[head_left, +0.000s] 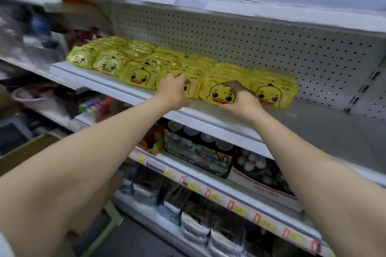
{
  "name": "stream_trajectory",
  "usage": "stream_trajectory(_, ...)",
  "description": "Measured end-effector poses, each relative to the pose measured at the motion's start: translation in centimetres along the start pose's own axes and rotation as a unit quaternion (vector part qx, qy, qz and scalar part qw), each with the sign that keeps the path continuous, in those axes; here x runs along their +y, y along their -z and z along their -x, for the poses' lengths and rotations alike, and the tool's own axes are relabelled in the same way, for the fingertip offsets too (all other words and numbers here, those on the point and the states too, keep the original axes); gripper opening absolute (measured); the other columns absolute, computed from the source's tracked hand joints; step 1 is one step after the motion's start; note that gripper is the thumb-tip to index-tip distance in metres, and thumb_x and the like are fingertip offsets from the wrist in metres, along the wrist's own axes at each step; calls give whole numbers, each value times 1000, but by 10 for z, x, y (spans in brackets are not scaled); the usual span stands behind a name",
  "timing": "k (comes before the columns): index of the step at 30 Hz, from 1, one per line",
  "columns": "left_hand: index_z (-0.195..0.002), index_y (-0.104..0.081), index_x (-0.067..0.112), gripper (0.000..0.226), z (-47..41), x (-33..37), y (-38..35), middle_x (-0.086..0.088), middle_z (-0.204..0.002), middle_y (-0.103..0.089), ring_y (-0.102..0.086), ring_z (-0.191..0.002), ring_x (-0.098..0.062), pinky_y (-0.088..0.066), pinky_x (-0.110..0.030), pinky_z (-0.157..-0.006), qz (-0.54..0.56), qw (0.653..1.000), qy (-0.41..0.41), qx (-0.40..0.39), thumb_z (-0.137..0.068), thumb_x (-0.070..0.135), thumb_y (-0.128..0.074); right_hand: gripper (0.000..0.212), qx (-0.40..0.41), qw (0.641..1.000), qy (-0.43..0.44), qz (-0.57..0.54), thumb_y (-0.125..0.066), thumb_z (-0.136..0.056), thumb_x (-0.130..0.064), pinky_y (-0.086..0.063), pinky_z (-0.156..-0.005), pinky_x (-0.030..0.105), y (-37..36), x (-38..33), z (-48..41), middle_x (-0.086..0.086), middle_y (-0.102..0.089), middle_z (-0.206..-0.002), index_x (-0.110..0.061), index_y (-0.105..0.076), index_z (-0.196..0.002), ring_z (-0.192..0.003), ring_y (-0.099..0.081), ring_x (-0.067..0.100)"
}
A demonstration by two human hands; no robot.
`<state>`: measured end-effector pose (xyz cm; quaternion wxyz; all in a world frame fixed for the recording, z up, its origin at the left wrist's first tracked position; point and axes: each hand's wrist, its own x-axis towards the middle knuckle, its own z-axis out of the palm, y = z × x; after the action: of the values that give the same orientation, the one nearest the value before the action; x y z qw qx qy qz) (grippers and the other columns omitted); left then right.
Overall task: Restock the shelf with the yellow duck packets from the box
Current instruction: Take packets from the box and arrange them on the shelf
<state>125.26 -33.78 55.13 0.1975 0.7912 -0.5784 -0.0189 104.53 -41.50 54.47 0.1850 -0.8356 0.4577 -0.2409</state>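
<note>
Two hands meet at the shelf [325, 127], where rows of duck packets [133, 62] stand, the far-left ones blurred. The right hand [242, 102] grips a front packet [217, 95]: its fingers [232, 85] curl over the top edge and cover part of the duck's face. The left hand [173, 92] hides most of the next packet [193, 89], fingers hooked over its top. The box [25, 150] sits low left, blurred, its contents out of sight.

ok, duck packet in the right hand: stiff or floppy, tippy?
Probably soft: the duck packet looks puffy and wrinkled under the right hand. Glossy film, so likely slippery. Standing on edge, it may tip forward.
</note>
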Motion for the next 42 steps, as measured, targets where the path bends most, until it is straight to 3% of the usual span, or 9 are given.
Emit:
stream_trajectory(3, -136, -45, 22, 74, 37, -52, 8, -16, -141, -38, -37, -130, -36, -44, -48, -100, 1, 999, 44, -14, -73, 36, -83, 69, -40, 999, 27, -8, -79, -83, -30, -43, -94, 35, -42, -32, 15, 3, -54, -139, -28, -44, -141, -127, -51, 25)
stream_trajectory(8, -134, -45, 24, 74, 90, -140, 23, -13, -131, -41, -44, -119, -38, -48, -49, -93, -13, 992, 129, -13, -72, 37, -83, 72, -88, 994, 56, -29, -82, -79, -31, -49, -90, 40, -108, -94, 28, 9, -52, -135, -30, -43, -140, -123, -52, 29)
stream_trajectory(13, -130, -47, 23, 72, 121, -232, 37, -14, -128, -43, -45, -118, -39, -43, -44, -99, -21, 984, 179, -12, -70, 37, -84, 71, -128, 987, 97, -15, -81, -79, -31, -51, -93, 46, -172, -161, 30, 6, -54, -136, -31, -43, -140, -123, -53, 28)
stream_trajectory(18, -131, -49, 24, 70, 142, -334, 49, -16, -126, -44, -46, -118, -39, -43, -45, -101, -15, 982, 188, -21, -71, 38, -82, 71, -148, 984, 99, -1, -82, -76, -32, -50, -92, 40, -253, -233, 21, 3, -58, -127, -29, -45, -137, -119, -55, 24)
stream_trajectory(24, -134, -48, 26, 70, 157, -468, 60, -13, -127, -43, -45, -118, -36, -49, -47, -91, -17, 979, 200, -47, -74, 36, -82, 70, -211, 975, 74, 7, -82, -77, -34, -46, -93, 36, -372, -309, 21, 7, -57, -132, -25, -48, -137, -121, -54, 28)
stream_trajectory(30, -137, -47, 28, 80, 154, -557, 28, -11, -133, -47, -47, -122, -33, -46, -47, -99, 1, 971, 196, -134, -68, 43, -84, 72, -276, 961, 6, 21, -84, -75, -35, -46, -100, 39, -453, -322, 26, 6, -56, -137, -22, -49, -137, -126, -52, 26)
stream_trajectory(35, -136, -46, 28, 73, 148, -604, -18, -11, -127, -45, -45, -120, -33, -44, -45, -98, 21, 956, 224, -186, -74, 41, -82, 68, -324, 944, -42, 44, -83, -76, -34, -45, -103, 39, -508, -309, 12, 3, -56, -138, -22, -52, -135, -128, -52, 25)
stream_trajectory(39, -137, -47, 25, 74, 149, -642, -57, -16, -129, -46, -47, -123, -35, -42, -41, -102, 26, 937, 255, -238, -73, 41, -82, 64, -369, 926, -50, 64, -82, -78, -38, -43, -98, 32, -563, -303, -7, 3, -59, -136, -21, -54, -133, -125, -55, 25)
stream_trajectory(42, -136, -48, 24, 71, 143, -672, -74, -12, -124, -47, -50, -115, -31, -44, -37, -98, 25, 920, 284, -270, -74, 40, -81, 63, -412, 907, -71, 50, -81, -80, -36, -47, -98, 35, -604, -301, -20, 8, -57, -138, -18, -53, -134, -122, -57, 28)
